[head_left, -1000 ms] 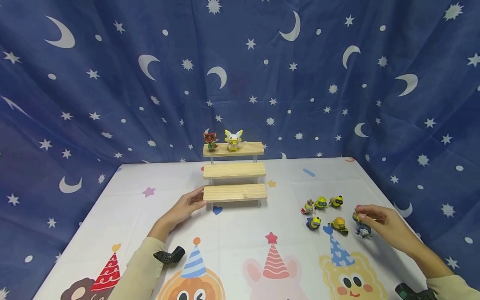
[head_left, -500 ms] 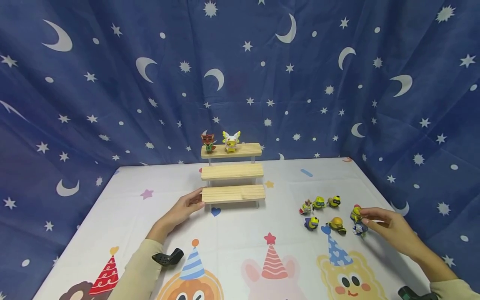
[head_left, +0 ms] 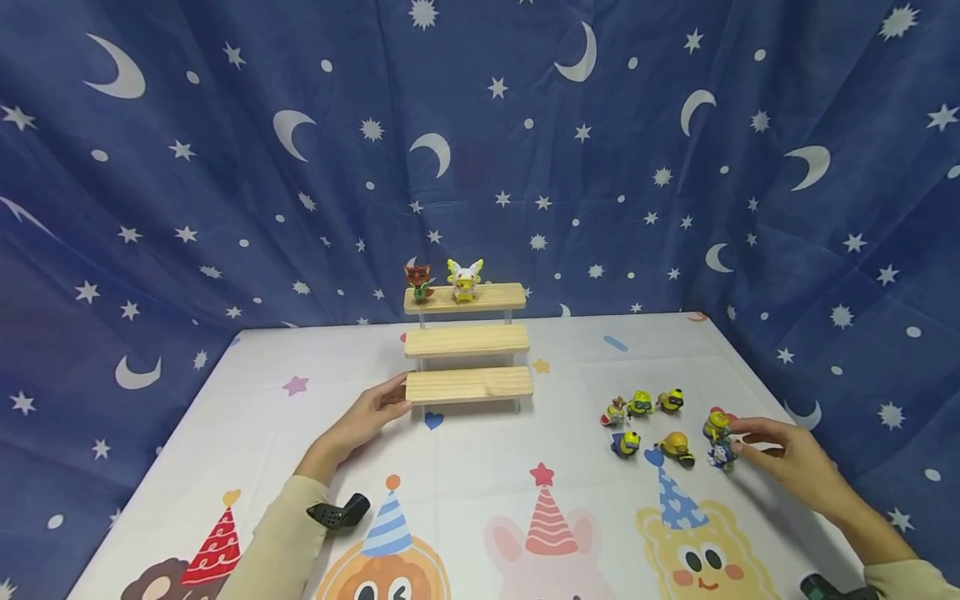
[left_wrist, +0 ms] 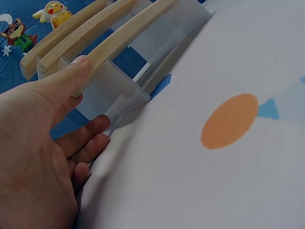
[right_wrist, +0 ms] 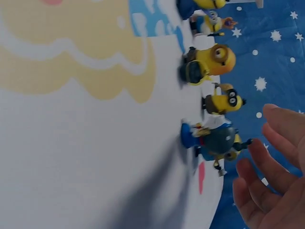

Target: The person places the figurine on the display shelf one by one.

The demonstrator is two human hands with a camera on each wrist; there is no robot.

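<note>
My left hand [head_left: 372, 417] holds the left end of a three-step wooden display stand [head_left: 468, 384], thumb against the lowest board and fingers by its clear side panel [left_wrist: 107, 90]. On the top board stand a red-brown fox figurine [head_left: 418, 285] and a white-and-yellow figurine [head_left: 465, 283]. At the right, my right hand [head_left: 791, 462] is beside a blue-and-white figurine [head_left: 722, 454] and a yellow figurine [head_left: 717, 423], which stand close together. Its fingers are apart; one fingertip is very near the dark figurine [right_wrist: 219, 139] in the right wrist view, and contact is unclear.
Several yellow figurines [head_left: 677, 448] are grouped left of my right hand, one with a red-and-white base [head_left: 614, 412]. A white cloth [head_left: 480, 492] with party-animal prints covers the table. A blue star-and-moon curtain [head_left: 480, 167] hangs behind and at both sides.
My right hand has drawn slightly right from over the yellow figurine, leaving it and the blue-and-white one more visible. The left hand keeps its place on the stand.
</note>
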